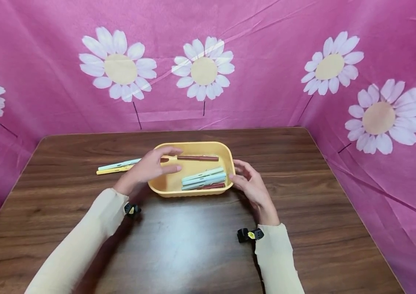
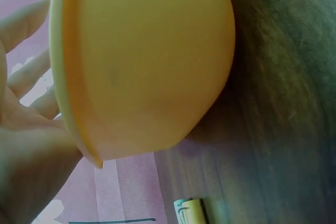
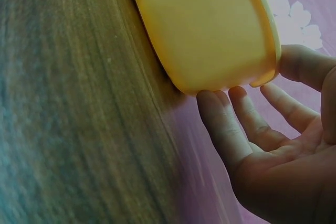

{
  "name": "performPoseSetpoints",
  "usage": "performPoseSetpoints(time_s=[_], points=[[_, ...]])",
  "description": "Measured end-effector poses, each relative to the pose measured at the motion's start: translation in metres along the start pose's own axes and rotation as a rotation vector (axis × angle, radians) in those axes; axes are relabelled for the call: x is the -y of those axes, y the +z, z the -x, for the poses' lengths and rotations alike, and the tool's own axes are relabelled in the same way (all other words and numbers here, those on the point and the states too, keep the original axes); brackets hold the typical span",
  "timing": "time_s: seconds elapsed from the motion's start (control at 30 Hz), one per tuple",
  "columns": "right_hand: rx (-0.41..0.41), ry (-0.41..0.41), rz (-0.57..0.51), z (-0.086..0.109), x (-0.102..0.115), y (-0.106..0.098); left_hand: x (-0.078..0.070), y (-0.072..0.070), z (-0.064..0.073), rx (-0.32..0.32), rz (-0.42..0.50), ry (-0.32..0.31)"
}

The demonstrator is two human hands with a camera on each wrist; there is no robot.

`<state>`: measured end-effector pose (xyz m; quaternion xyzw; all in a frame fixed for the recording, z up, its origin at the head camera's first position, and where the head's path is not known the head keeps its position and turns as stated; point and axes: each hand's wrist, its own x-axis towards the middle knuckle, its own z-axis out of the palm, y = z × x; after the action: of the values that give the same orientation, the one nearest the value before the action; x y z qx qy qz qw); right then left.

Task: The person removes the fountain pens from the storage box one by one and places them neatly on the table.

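A yellow plastic tray (image 1: 171, 192) stands on the table with several pens inside. A dark red pen (image 1: 197, 158) lies along its far side. Light green and light blue pens (image 1: 204, 178) lie at the near right, beside another dark red pen (image 1: 213, 186). My left hand (image 1: 152, 165) hovers over the tray's left end, fingers and thumb spread apart with nothing between them. It partly covers a brown-tipped piece (image 1: 164, 160). At the right end, my right hand (image 1: 252, 185) holds the tray, thumb at the rim and fingers against the outer wall (image 3: 210, 35).
Left of the tray, a light blue pen (image 1: 119, 164) and a yellow pen (image 1: 114, 170) lie side by side on the brown wooden table (image 1: 193, 245). A pink cloth (image 1: 259, 81) with white flowers hangs behind the table and along its sides.
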<state>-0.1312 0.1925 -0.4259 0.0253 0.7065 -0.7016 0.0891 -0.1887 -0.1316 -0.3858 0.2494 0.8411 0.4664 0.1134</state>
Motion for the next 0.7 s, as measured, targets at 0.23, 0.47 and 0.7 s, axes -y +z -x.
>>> performPoseSetpoints(time_s=[0.23,0.47,0.7], points=[[-0.001,-0.004,-0.009,-0.001,-0.001,0.0,0.002,-0.003,-0.012,0.043,-0.027,-0.002],[0.0,-0.001,-0.016,-0.001,0.0,0.001,0.003,-0.005,-0.021,0.052,-0.018,-0.045],[-0.001,0.004,-0.015,-0.003,0.0,-0.001,0.004,-0.002,-0.034,0.1,-0.083,-0.047]])
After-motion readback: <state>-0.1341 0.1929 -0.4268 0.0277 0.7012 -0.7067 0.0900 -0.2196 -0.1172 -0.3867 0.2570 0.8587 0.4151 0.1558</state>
